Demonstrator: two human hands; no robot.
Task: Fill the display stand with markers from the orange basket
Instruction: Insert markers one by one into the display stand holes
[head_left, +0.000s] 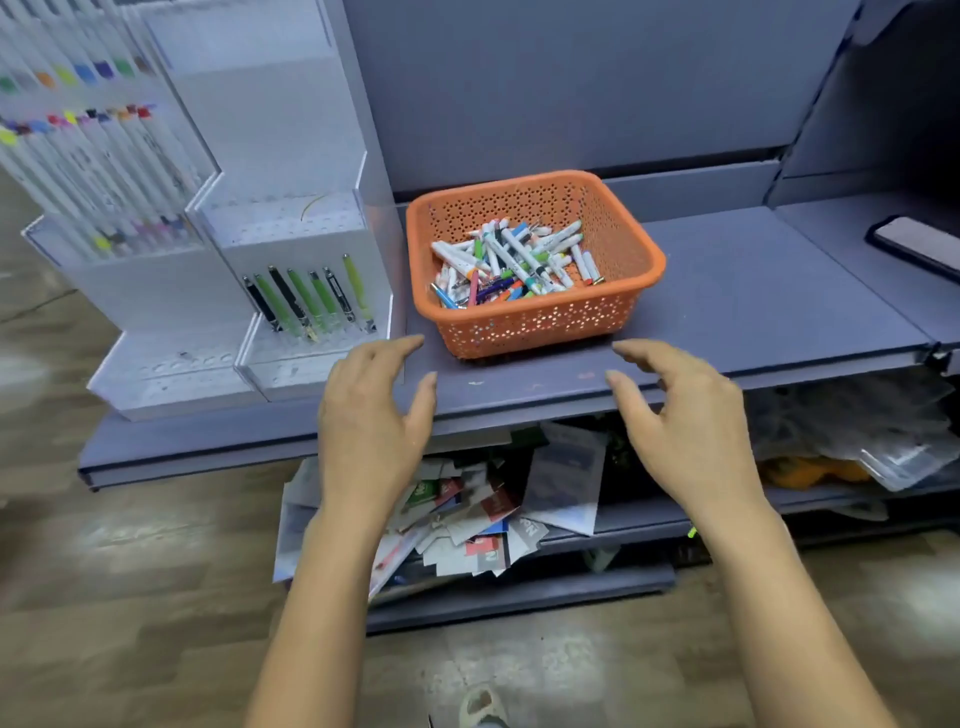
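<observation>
**Both hands empty, flanking the basket: no marker in hand yet**

- Grey-blue metal shelf (753, 312): carries the whole job. Its front edge is right under the hands, so stand and basket are both an easy reach.
- Tiered white-and-clear acrylic display stand (171, 312): sits at the left end of the shelf. Its stepped tiers have grids of holes, so stock stands tilted back with the caps showing.
  - The upper left tiers hold rows of white-barrelled markers with coloured caps (104, 171).
  - The front low tiers show bare holes. I judge that's the space to fill.
- Orange perforated plastic basket (641, 260): stands just right of the stand, set back a little from the shelf's front edge. Source parked next to target means short transfers, which is likely why it's there.
- Left hand (371, 415): over the shelf's front edge, near the basket's front-left corner. Fingers are nearly straight, the grip is wide open and it holds nothing.
- Right hand (685, 415): near the front-right corner. Fingers are loosely curved with the thumb apart, and the grip is open and empty.
- Neither hand touches the basket. The symmetric pose suggests either a two-sided grab on the basket or a reach in; I can't tell which.
- Loose pile of mixed markers (519, 260): lies on the basket floor, crossed over each other. It's white barrels plus thinner coloured ones. With a jumble like that, expect to take singles off the top.
- Row of green and black pens (306, 296): stands in the stand's right column, tilted back.
</observation>
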